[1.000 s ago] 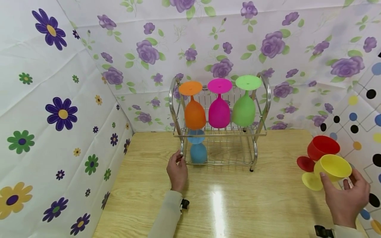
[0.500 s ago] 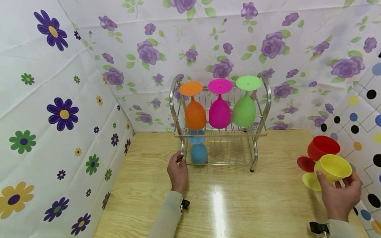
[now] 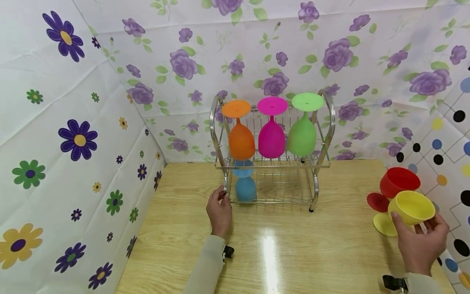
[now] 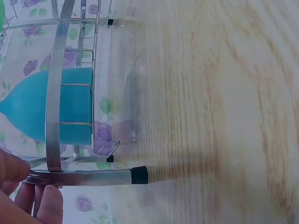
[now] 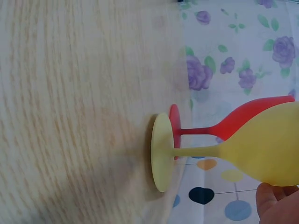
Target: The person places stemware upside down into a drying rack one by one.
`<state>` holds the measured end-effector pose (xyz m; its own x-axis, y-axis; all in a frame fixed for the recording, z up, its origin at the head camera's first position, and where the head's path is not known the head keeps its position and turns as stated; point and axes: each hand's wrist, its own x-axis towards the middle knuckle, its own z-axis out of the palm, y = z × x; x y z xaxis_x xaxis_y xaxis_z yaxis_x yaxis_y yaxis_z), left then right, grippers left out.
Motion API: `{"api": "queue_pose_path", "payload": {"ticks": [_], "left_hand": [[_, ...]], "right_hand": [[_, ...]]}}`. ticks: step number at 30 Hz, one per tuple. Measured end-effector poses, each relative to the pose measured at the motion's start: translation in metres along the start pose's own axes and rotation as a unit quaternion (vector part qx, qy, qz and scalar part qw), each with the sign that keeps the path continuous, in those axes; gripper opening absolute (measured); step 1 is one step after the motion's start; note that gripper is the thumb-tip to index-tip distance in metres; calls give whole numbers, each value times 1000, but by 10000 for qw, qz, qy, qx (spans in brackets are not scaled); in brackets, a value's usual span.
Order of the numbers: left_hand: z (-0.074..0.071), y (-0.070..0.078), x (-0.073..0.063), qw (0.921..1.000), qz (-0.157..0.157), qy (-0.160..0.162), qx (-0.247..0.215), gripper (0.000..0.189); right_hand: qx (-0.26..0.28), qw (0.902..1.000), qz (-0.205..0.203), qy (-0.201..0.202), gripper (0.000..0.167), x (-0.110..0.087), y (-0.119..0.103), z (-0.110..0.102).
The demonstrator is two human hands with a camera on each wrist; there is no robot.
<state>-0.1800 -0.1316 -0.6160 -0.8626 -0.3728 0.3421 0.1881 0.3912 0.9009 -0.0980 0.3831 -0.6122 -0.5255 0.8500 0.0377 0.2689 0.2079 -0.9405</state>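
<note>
My left hand (image 3: pixel 219 213) pinches the front left leg of the chrome two-tier rack (image 4: pixel 84 177), between thumb and fingers. On the rack's lower tier a blue goblet (image 3: pixel 245 189) stands upside down at the left end. Upside down on the top tier are an orange goblet (image 3: pixel 241 141), a magenta goblet (image 3: pixel 271 139) and a light green goblet (image 3: pixel 302 136). At the right, my right hand (image 3: pixel 422 243) holds the bowl of a yellow goblet (image 5: pixel 261 144), thumb on one side and fingers on the other. The yellow goblet is upright, its foot at the tabletop.
An upright red goblet (image 3: pixel 398 181) stands just behind the yellow one, near the right wall of dotted cloth (image 3: pixel 453 163). Flowered cloth (image 3: pixel 235 45) rises behind the rack, and daisy-print cloth (image 3: pixel 47 102) lines the left side. The wooden table (image 3: pixel 293 245) stretches between the hands.
My right hand has shifted slightly left and closed in around the yellow goblet's bowl. The left hand keeps its place on the rack leg, and the goblets stay where they were.
</note>
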Motion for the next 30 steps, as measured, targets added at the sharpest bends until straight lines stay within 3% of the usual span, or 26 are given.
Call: {"api": "queue_pose_path", "payload": {"ticks": [10, 19, 25, 30], "left_hand": [[-3, 2, 0, 9994, -159, -127, -277, 41], [-9, 6, 0, 9990, -367, -193, -183, 40], [-16, 12, -5, 9992, -248, -305, 32, 45], [-27, 25, -9, 9983, -206, -527, 100, 49]], "right_hand": [[-385, 9982, -446, 96, 79, -20, -24, -13], [-555, 9923, -1074, -255, 82, -46, -43, -18], [-542, 9846, -1580, -517, 86, -60, -60, -22], [-519, 9709, -2162, -884, 91, -68, -74, -24]]}}
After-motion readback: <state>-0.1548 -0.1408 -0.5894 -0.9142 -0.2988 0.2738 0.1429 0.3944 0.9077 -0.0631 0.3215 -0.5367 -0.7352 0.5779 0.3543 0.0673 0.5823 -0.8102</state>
